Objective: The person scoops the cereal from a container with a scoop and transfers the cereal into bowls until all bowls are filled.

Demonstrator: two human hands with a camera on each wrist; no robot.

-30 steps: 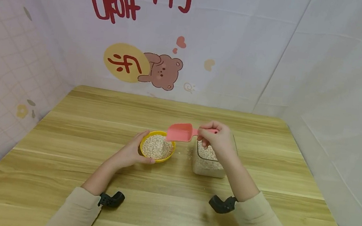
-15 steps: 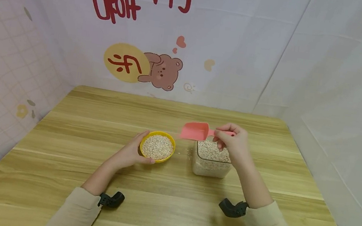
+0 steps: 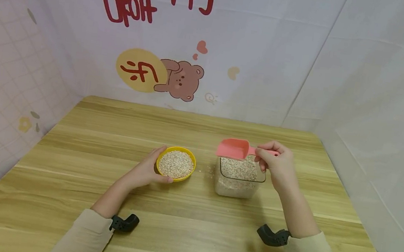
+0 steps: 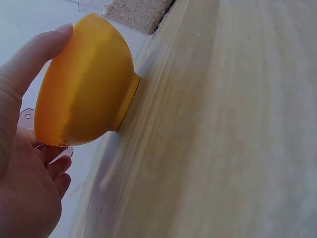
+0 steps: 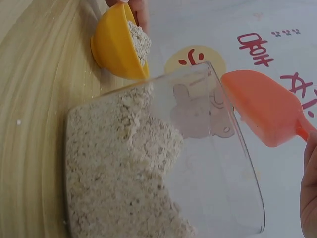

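Note:
A yellow bowl [image 3: 176, 179] full of oat flakes [image 3: 176, 164] stands on the table, and my left hand [image 3: 147, 171] grips it by the rim from the left side. In the left wrist view the thumb lies near the rim of the bowl [image 4: 91, 84] and fingers reach around below. My right hand [image 3: 275, 163] pinches the handle of a pink scoop [image 3: 234, 149], whose visible inside holds no flakes. The scoop hangs over the far left part of a clear square container [image 3: 236, 190] of oat flakes. The right wrist view shows the scoop [image 5: 265, 108] above the container's rim.
Some spilled flakes [image 3: 211, 170] lie on the wooden table [image 3: 187, 235] between bowl and container. A printed white cloth [image 3: 263, 66] hangs behind the table's far edge, and more cloth stands at both sides.
My right hand has moved right with the scoop, from over the bowl's edge to above the container. The left hand and the bowl have stayed in place.

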